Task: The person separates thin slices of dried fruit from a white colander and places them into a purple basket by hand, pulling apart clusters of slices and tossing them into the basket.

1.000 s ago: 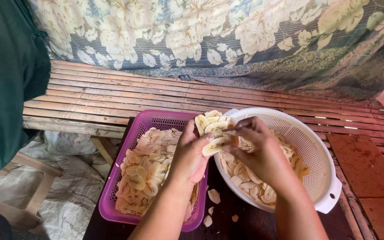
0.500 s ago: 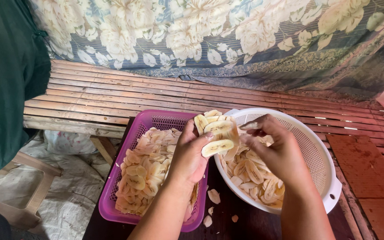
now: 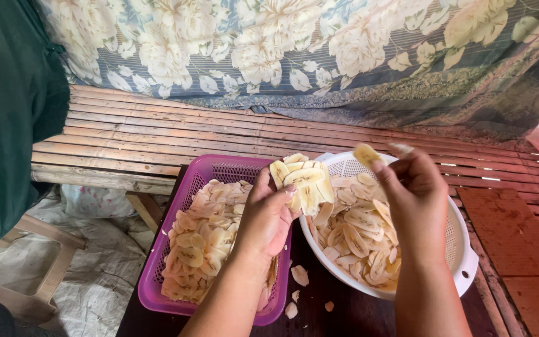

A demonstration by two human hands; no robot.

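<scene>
My left hand holds a fanned stack of pale banana slices above the gap between the two containers. Raised over the white round colander, my right hand pinches a single banana slice at its fingertips. The colander holds several loose slices. To its left, a purple rectangular basket is filled with more slices.
Both containers stand on a dark table with a few slices fallen on it. Behind is a slatted bamboo bench with a floral cloth hanging above. A person in green clothing stands at left.
My right hand has pulled away from the stack in my left hand and risen to the right, lifting one slice clear over the colander. The left hand stayed put.
</scene>
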